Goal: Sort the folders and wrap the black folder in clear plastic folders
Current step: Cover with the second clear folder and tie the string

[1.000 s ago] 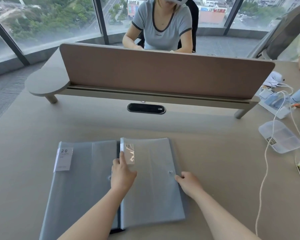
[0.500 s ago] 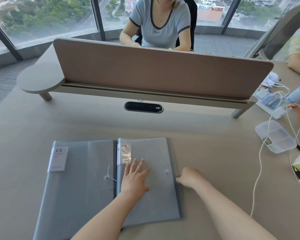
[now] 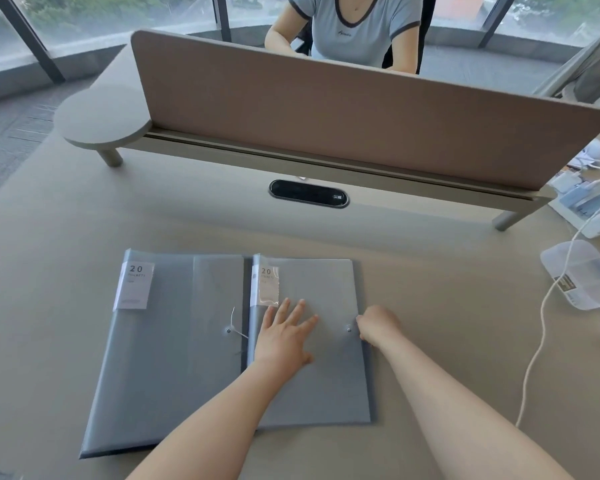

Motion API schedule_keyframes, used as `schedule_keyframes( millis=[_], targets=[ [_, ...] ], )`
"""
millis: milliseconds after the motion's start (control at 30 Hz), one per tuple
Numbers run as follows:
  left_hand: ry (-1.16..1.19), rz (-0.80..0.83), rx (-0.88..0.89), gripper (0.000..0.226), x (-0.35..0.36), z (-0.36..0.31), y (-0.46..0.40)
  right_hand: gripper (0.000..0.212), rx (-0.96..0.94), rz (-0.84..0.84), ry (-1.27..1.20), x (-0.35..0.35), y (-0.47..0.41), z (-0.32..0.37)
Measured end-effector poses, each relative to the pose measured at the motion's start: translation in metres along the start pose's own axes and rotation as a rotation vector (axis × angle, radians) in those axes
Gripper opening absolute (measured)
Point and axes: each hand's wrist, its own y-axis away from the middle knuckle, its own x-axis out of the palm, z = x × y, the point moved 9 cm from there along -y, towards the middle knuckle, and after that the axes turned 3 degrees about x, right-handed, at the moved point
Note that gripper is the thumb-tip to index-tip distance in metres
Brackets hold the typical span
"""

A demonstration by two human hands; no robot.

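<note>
Two grey-blue folders in clear plastic covers lie side by side on the table, each with a white "20" label at its top left corner. The left folder has a loose string at its round button. My left hand rests flat with spread fingers on the right folder. My right hand sits at that folder's right edge with curled fingers, pinching the edge beside the small button. What lies under its fingers is hidden.
A brown divider screen stands across the desk, with a black cable port in front of it. At the right are a clear plastic box, a white cable and small devices. A person sits behind the screen.
My left hand slid from the right folder's label down onto its cover and spread flat. My right hand stayed at the folder's right edge. The view moved closer.
</note>
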Motion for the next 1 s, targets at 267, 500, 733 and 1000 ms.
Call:
schedule_keyframes(
  millis=[267,500,733,1000],
  targets=[
    [0.009,-0.001,-0.009,0.081,0.001,0.003,0.0,0.027,-0.286,-0.103,0.283,0.019,0.02,0.055],
    [-0.011,-0.002,-0.004,0.081,-0.001,0.002,0.002,0.025,-0.308,-0.063,0.341,0.028,0.039,0.04],
    [-0.034,0.002,-0.006,0.081,-0.002,0.002,0.002,0.034,-0.239,-0.021,0.202,0.017,0.038,-0.001],
    [-0.025,-0.011,-0.007,0.081,-0.001,0.002,0.002,0.022,-0.179,-0.043,0.148,0.0,0.02,-0.014]
  ],
)
